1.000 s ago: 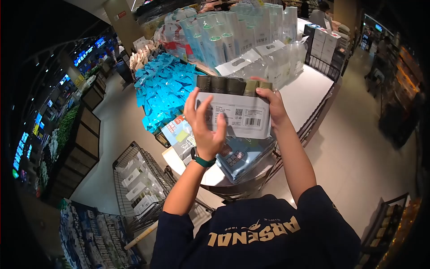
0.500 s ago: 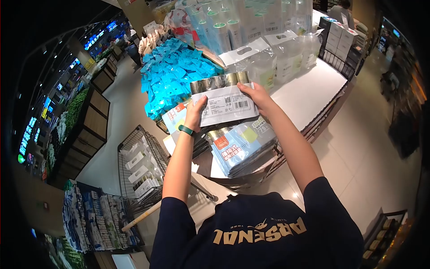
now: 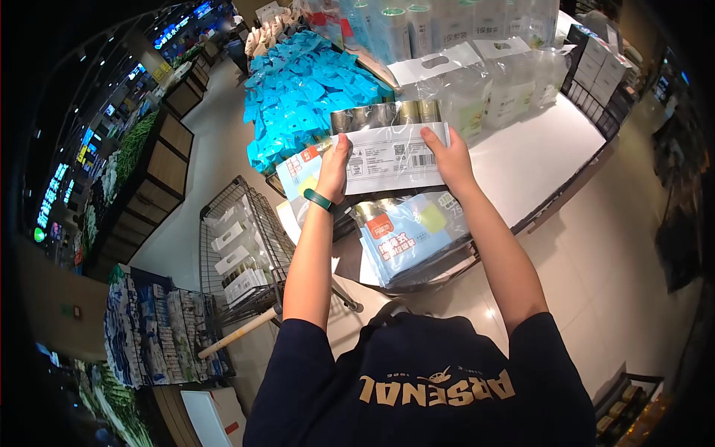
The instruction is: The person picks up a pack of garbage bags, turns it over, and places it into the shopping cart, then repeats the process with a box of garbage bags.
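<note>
Between both hands is a clear-wrapped pack of rolls [image 3: 395, 167], its white printed card with a barcode turned toward me. Dark and gold roll ends show along its top. My left hand [image 3: 334, 170] grips the left edge, thumb on the card; a green band is on that wrist. My right hand [image 3: 452, 165] grips the right edge, its thumb over the upper corner. Just below the held pack, a stack of light-blue packs [image 3: 413, 237] lies near the display's front edge. Another light-blue pack [image 3: 302, 179] lies left of my left hand, partly hidden.
Bright blue packets [image 3: 313, 89] are heaped behind left. Clear bags with white handle tops [image 3: 439, 65] stand behind the hands on the white display table [image 3: 547, 145]. A wire cart [image 3: 216, 257] holding similar packs stands lower left. Boxes [image 3: 596, 63] sit at far right.
The held pack has become more level and sits more upright in my hands. Both hands keep their grip. The camera view has shifted slightly, moving the display right in view.
</note>
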The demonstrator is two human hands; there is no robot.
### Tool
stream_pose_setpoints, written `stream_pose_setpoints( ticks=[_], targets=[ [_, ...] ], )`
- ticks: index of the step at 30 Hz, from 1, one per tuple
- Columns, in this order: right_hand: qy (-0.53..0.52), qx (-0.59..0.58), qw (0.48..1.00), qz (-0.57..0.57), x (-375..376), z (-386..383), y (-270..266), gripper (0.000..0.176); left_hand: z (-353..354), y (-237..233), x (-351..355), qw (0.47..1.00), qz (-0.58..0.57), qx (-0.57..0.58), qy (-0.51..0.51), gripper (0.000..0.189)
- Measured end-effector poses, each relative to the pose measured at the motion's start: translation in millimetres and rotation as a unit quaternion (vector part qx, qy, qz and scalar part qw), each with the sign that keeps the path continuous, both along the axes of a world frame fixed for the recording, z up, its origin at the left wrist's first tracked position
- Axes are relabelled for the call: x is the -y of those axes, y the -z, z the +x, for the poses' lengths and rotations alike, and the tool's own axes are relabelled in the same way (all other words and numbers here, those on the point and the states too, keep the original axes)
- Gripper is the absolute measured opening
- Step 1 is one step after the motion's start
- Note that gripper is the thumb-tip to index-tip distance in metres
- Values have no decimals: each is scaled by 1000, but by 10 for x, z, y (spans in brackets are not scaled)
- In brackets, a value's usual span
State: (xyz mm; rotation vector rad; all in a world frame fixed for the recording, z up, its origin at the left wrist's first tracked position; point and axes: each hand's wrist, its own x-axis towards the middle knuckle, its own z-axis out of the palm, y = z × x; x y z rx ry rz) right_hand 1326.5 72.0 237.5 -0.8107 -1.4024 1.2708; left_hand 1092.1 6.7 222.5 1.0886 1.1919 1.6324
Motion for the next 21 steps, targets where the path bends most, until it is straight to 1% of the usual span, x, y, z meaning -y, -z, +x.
stream_pose_setpoints(
  ticks=[1, 5, 9, 12, 14, 17, 18, 21],
  targets=[
    [1, 2, 1000, -2, -19, -1, 17, 49, -10, 8, 4, 1000, 0, -15, -1, 52],
    [2, -1, 1000, -6, -13, -7, 11, 51, -2, 21, 4, 1000, -8, -3, -14, 48],
    [0, 5, 1000, -5, -13, -13, -5, 51, -19, 27, -10, 1000, 3, -3, -6, 46],
    [11, 19, 1000, -13, -41, -26, 36, 51, -13, 18, 4, 1000, -12, 20, -9, 44],
    [21, 23, 999, -5, -37, -20, 40, 52, -70, 70, -19, 1000, -8, 7, 8, 44],
    [13, 4, 1000, 1, -20, -17, 39, 53, 16, -21, 50, 999, -11, 29, 10, 46],
    [13, 5, 1000, 1, -14, -17, 28, 53, 31, -42, 67, 1000, -10, 27, 3, 50],
    [17, 16, 1000, 5, -15, -11, 23, 53, 68, -91, 93, 1000, -3, 19, 0, 51]
  ],
)
